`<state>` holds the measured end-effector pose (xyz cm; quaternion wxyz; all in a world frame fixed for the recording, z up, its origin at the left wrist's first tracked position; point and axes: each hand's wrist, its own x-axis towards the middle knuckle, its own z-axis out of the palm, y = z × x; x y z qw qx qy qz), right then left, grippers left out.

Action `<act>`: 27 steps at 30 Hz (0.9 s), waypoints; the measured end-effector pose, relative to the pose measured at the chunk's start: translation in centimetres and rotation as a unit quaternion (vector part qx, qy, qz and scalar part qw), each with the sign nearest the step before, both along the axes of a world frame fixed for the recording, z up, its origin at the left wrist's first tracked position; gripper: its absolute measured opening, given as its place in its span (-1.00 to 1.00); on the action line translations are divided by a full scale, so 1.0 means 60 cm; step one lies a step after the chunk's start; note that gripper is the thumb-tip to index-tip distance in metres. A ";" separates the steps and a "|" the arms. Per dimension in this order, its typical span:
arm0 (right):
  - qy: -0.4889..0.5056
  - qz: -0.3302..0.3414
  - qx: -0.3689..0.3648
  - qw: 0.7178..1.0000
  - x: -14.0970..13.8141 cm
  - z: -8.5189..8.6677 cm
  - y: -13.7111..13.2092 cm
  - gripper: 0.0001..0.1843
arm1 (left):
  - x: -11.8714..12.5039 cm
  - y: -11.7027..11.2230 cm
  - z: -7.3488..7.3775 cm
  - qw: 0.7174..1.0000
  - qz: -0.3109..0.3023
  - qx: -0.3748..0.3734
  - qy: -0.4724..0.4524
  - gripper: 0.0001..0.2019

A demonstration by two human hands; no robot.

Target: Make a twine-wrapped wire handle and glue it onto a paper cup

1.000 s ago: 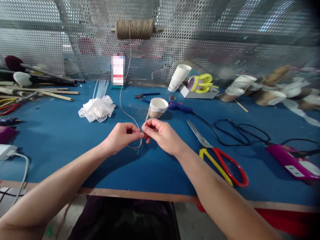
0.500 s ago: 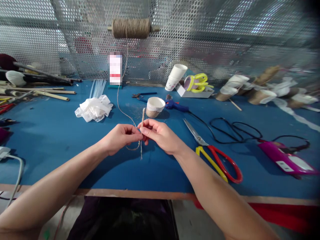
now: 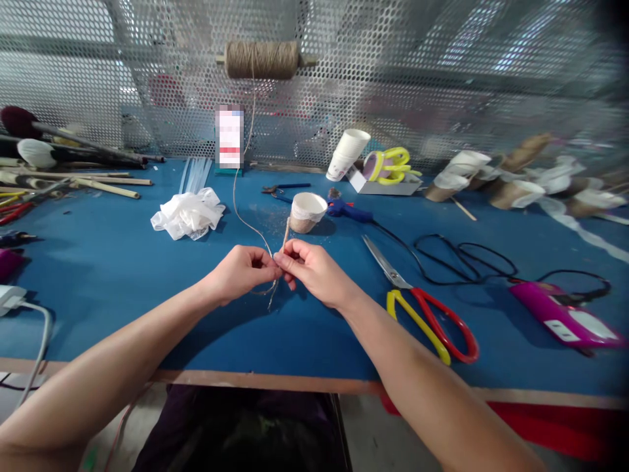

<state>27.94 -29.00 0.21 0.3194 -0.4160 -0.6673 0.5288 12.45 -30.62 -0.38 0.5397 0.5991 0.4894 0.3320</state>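
Running this one remotely, so all I've got is the head cam. Both hands are busy with the twine, which comes down from the spool at the back. The left hand has thumb and finger pinched on it, and the right hand has its own pinch right alongside, with a thicker cord bit poking up out of it and loose ends hanging below. Fingertips hide the exact spot where the strands meet, so I can't tell if there's a knot.

For this sort of fiddly bit, I'd clamp the thick piece firmly with the right, keep the left pinch close in, and leave some slack in the line to the spool so nothing gets tugged crooked.

Containers: the cup just beyond the hands stands upright, brown lower down with a white band near the rim. I can see its inner wall but not the bottom, so no clue on contents. Further back there's a leaning stack of cups, nested, next to a white box with yellow loops sticking out.
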 end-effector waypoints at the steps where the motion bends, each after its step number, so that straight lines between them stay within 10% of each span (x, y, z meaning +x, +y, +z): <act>1: 0.004 0.000 0.000 1.000 0.000 0.000 0.000 -0.71 | 0.000 0.000 0.000 1.000 0.001 -0.003 -0.003 -0.73; 27: -0.021 -0.026 -0.019 0.999 0.007 -0.012 0.006 -0.64 | 0.006 0.004 -0.003 0.999 0.001 -0.030 -0.041 -0.72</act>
